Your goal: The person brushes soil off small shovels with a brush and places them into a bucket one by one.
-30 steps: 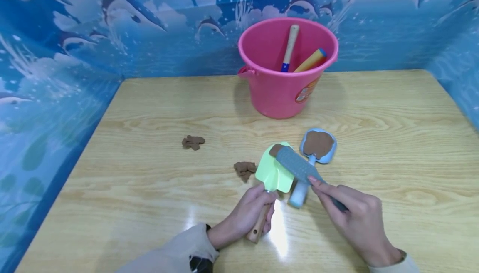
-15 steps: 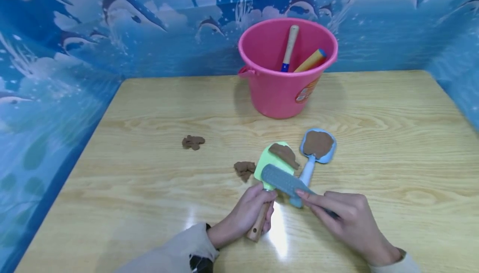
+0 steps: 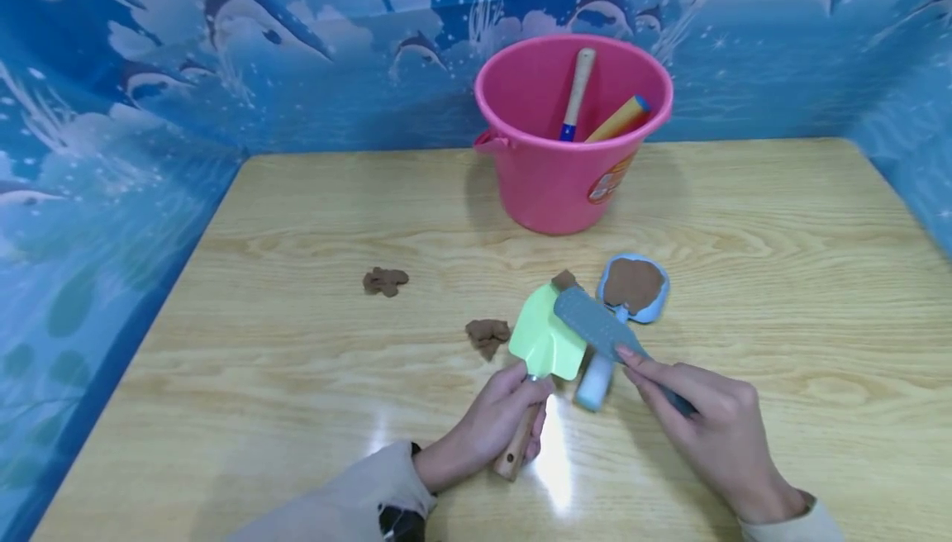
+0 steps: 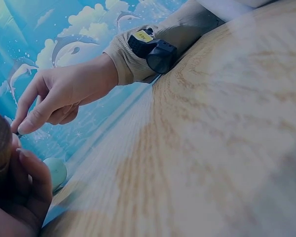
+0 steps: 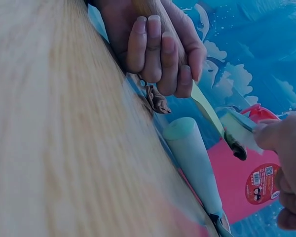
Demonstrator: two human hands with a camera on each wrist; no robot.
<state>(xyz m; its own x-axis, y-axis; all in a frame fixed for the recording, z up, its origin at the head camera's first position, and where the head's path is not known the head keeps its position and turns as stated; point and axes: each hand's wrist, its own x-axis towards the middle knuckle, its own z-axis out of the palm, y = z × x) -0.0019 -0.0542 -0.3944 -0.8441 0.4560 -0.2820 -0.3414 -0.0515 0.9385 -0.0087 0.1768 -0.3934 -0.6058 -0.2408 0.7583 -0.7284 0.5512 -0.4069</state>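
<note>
My left hand (image 3: pixel 491 414) grips the wooden handle of a light green toy shovel (image 3: pixel 537 331), its blade raised over the table. My right hand (image 3: pixel 710 435) pinches the handle of a flat grey-blue scraper (image 3: pixel 593 323) with a dotted face. The scraper's blade lies across the shovel's far right edge. A brown clay lump (image 3: pixel 565 279) pokes out past the shovel's tip, partly hidden by the scraper. In the right wrist view, dark clay (image 5: pixel 235 147) hangs at the shovel's end. Close by on the table is a blue toy shovel (image 3: pixel 658 304) with clay (image 3: pixel 632 284) spread on its blade.
Two small clay pieces lie on the wooden table (image 3: pixel 260 377): one clay piece (image 3: pixel 487 337) beside the green shovel, another clay piece (image 3: pixel 384 281) farther left. Behind stands a pink bucket (image 3: pixel 554 195) with tool handles inside. A dolphin-print backdrop (image 3: pixel 335 71) surrounds the table.
The scraper drew back toward the green shovel's handle, then slid forward to its tip. The clay shifted from the upper right of the blade to beyond its far edge. My left hand stayed put.
</note>
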